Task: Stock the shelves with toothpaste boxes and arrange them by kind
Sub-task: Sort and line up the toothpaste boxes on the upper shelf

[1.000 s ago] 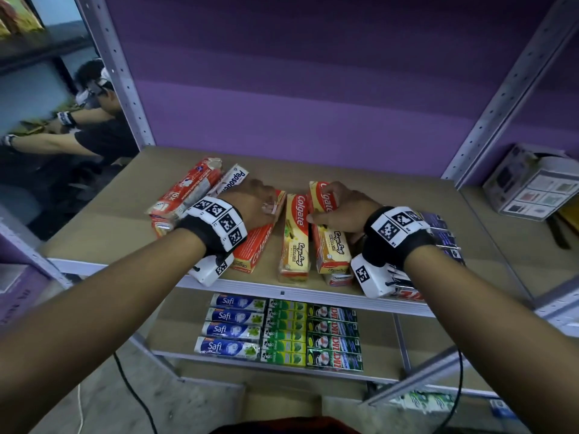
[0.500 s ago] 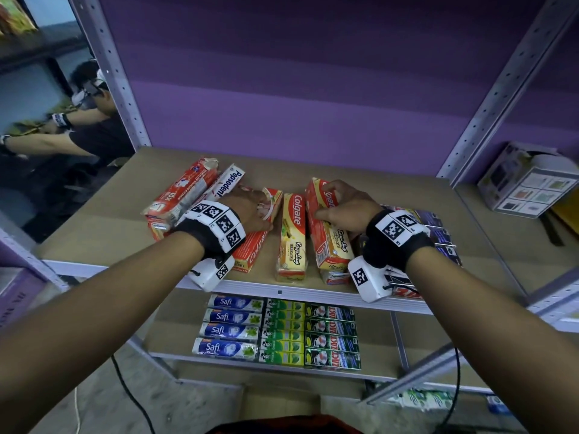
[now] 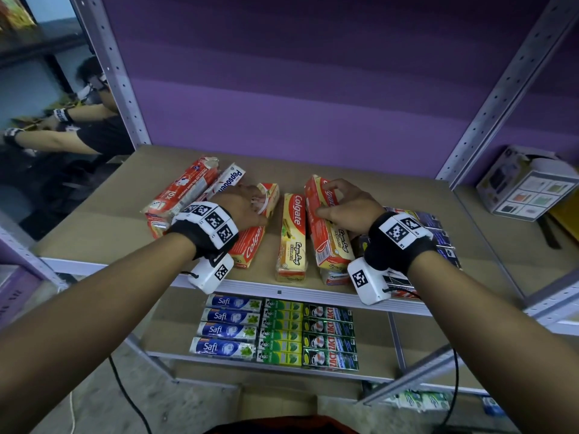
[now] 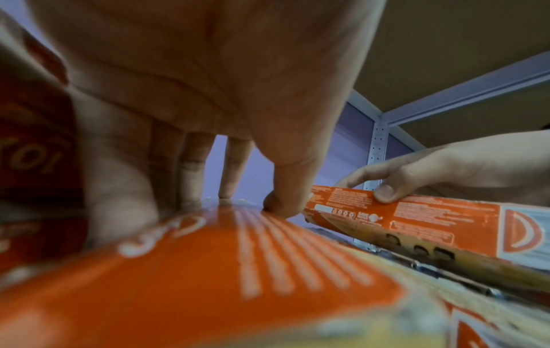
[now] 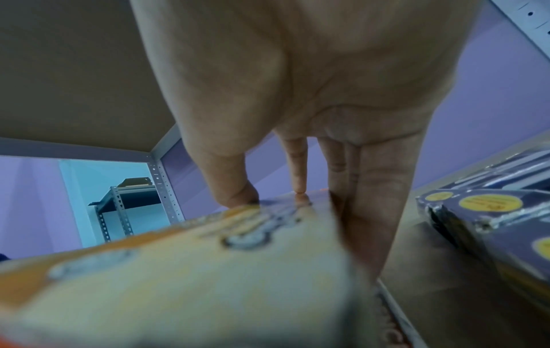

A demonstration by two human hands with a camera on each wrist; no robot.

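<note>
On the middle shelf (image 3: 94,233) my left hand (image 3: 255,202) holds the far half of a red Colgate box (image 3: 250,245) that lies flat; in the left wrist view the thumb (image 4: 282,200) presses on its top and the fingers run down its left side. My right hand (image 3: 332,198) grips a red-and-yellow Colgate box (image 3: 329,239), thumb on the left face, fingers on the right, and the box is tipped up on its long edge over another box. A matching Colgate box (image 3: 291,239) lies flat between my hands.
A stack of red boxes (image 3: 181,195) and a Pepsodent box (image 3: 227,183) lie at the left. Dark purple boxes (image 3: 441,239) lie under my right wrist. The lower shelf holds rows of Safi (image 3: 225,327), green (image 3: 282,333) and dark green boxes (image 3: 329,336). A white carton (image 3: 526,186) sits far right.
My right hand has tipped its Colgate box from flat up onto its long edge. The left hand has stayed on the red Colgate box.
</note>
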